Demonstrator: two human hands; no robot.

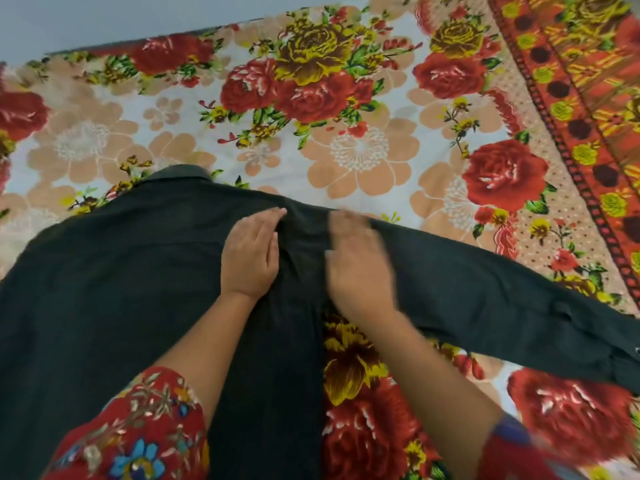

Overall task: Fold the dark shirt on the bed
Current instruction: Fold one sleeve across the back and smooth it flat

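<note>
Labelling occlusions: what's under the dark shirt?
Floral bedsheet shows around the dark shirt; anything beneath it is covered. Left hand and right hand rest on top.

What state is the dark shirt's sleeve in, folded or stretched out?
Stretched out: the sleeve reaches sideways across the flowered bedsheet, away from the rest of the shirt.

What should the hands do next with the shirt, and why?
Probably fold the sleeve over onto the body of the dark shirt. The sleeve lies stretched out to the right across the flowery bedsheet. The left hand presses flat near the shoulder, and the blurred right hand is at the sleeve's top.
</note>
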